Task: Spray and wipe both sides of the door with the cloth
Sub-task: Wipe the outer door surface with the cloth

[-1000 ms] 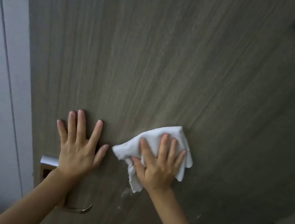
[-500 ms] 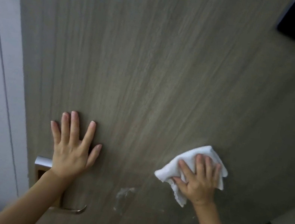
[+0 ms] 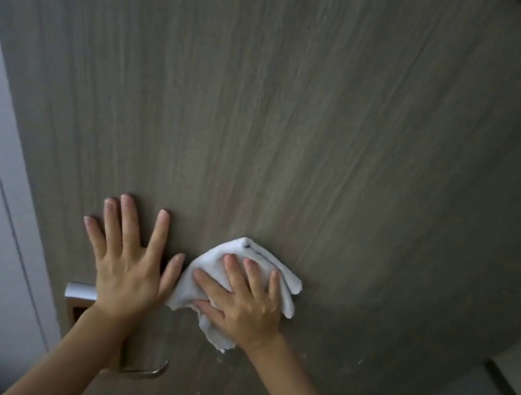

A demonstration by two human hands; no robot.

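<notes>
Pressing flat with straight, spread fingers, the right hand (image 3: 244,313) pins the white cloth (image 3: 236,285) against the door (image 3: 301,117), cloth bunched under palm and fingers, while the left hand (image 3: 129,264) lies open on the door just beside it, above the handle (image 3: 145,370).

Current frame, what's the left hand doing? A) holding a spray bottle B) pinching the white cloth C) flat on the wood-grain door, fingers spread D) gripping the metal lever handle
C: the left hand lies flat with fingers spread on the grey-brown wood-grain door, above the silver metal lever handle, while the right hand presses the white cloth.
</notes>
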